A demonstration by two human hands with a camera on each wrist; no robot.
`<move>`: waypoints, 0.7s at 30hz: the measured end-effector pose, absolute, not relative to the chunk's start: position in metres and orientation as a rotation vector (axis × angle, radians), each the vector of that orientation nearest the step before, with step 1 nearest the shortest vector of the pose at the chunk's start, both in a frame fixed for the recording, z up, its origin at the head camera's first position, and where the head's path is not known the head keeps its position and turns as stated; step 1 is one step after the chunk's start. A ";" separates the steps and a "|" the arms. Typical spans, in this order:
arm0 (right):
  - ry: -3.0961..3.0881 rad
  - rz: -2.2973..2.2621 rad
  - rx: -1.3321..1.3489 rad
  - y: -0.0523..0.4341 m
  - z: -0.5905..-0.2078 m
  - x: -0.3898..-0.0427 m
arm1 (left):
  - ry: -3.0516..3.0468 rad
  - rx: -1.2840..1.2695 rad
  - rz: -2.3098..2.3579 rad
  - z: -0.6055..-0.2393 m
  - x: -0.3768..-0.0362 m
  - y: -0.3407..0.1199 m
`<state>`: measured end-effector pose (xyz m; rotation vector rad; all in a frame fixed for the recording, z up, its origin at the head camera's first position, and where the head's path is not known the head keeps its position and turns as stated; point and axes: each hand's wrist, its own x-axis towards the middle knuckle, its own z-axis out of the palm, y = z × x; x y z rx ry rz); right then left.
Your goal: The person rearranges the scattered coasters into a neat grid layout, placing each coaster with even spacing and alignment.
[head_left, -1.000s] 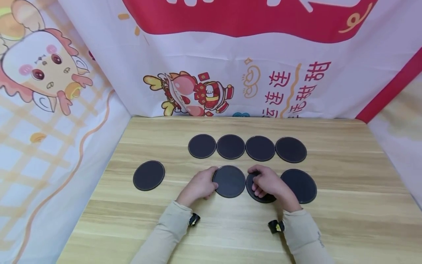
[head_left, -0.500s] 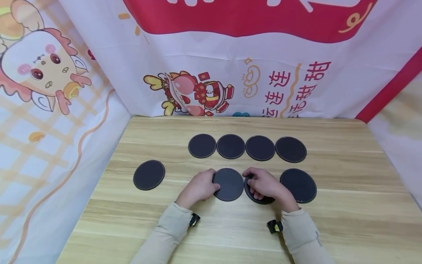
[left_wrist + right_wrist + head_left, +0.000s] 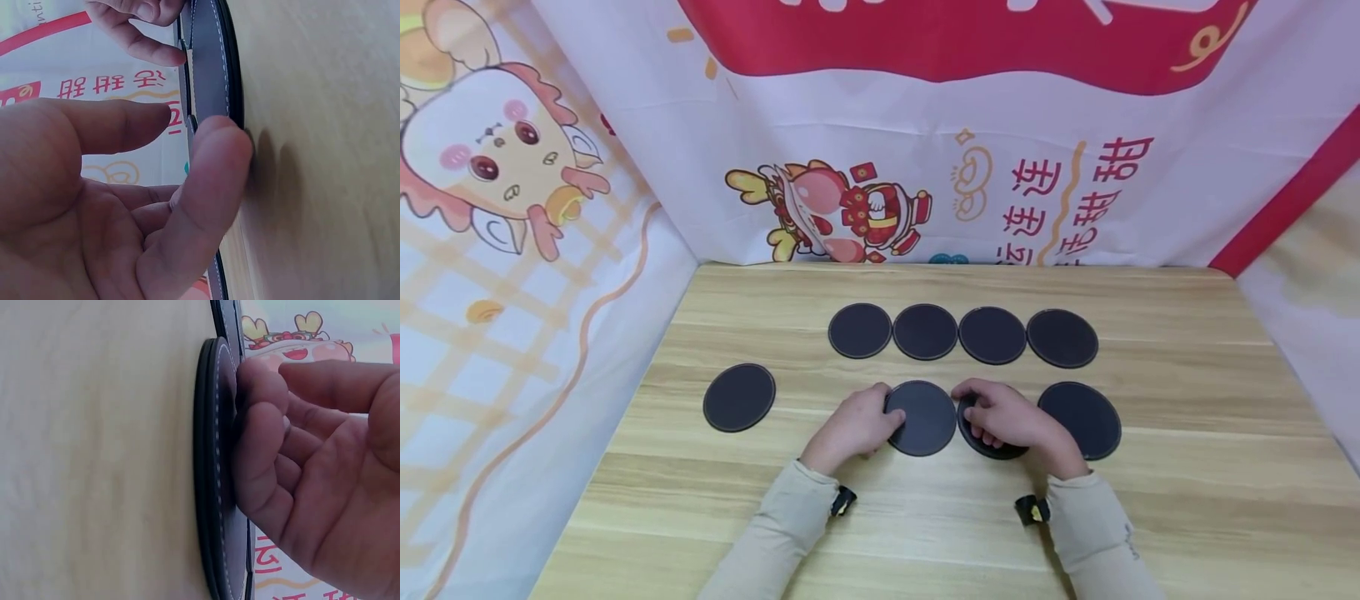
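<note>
In the head view my left hand (image 3: 856, 423) is at the left rim of a round black coaster (image 3: 921, 418) lying on the wooden table, its thumb reaching over the top. The left wrist view shows the fingers (image 3: 219, 162) low beside the stitched rim. Just right of it lies another coaster (image 3: 228, 550), partly hidden under my right hand (image 3: 1003, 414). The loosely curled fingers of that hand rest on its surface, and the index finger (image 3: 972, 385) reaches its far left rim. These two coasters sit edge to edge.
Behind them, several matching coasters form a straight row, with one coaster (image 3: 861, 331) at its left end. Another coaster (image 3: 1081, 421) lies right of my right hand, and a lone coaster (image 3: 739, 397) lies far left. A printed cloth (image 3: 850, 108) hangs behind the table (image 3: 910, 533).
The two coasters at my hands have shifted slightly left and toward me, then a little back to the right. My left thumb has moved farther over its coaster.
</note>
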<state>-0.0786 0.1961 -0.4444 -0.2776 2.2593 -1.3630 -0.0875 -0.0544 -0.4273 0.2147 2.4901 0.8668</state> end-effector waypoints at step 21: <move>2.450 -1.209 0.071 0.288 -0.427 -0.073 | 2.433 0.211 0.894 -0.429 -0.089 -0.053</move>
